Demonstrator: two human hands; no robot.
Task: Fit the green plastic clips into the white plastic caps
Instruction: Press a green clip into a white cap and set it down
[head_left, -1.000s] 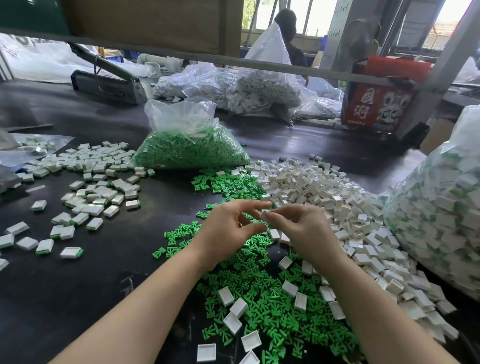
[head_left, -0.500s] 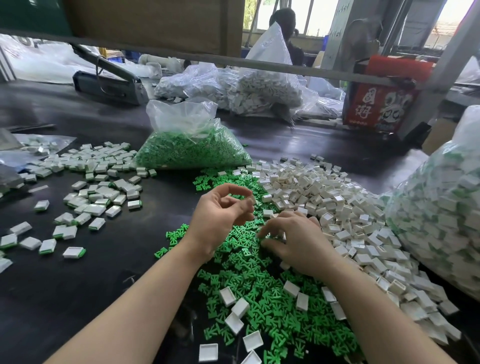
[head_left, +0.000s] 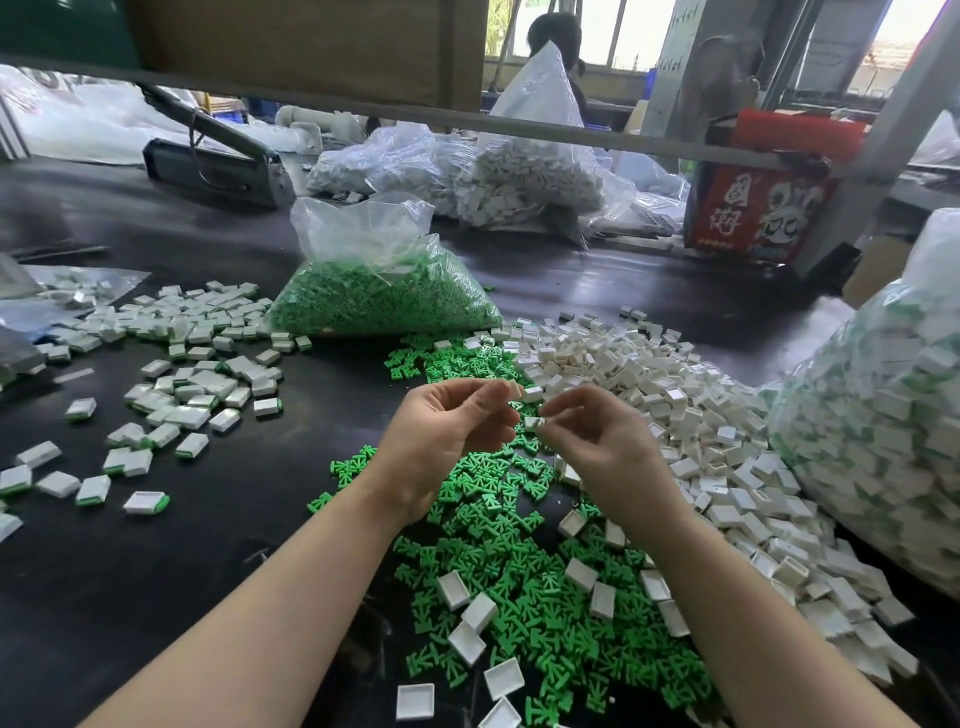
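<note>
While both hands meet above the loose heap of green plastic clips (head_left: 519, 561) on the dark tabletop (head_left: 156, 571):
Right hand (head_left: 608, 447): grip pinching a small white plastic cap (head_left: 534, 423).
Left hand (head_left: 447, 431): fingers curled, tips pinched; contents too small to tell.
Supply: pile of white plastic caps (head_left: 675, 415) just right of the clip heap.
Technique: likely best to square clip to cap, then press evenly.

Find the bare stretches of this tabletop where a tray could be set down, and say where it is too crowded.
Bare dark table lies left of the left forearm, below the finished caps. Another bare strip runs behind the white caps. Crowded: the green clips under both hands.
</note>
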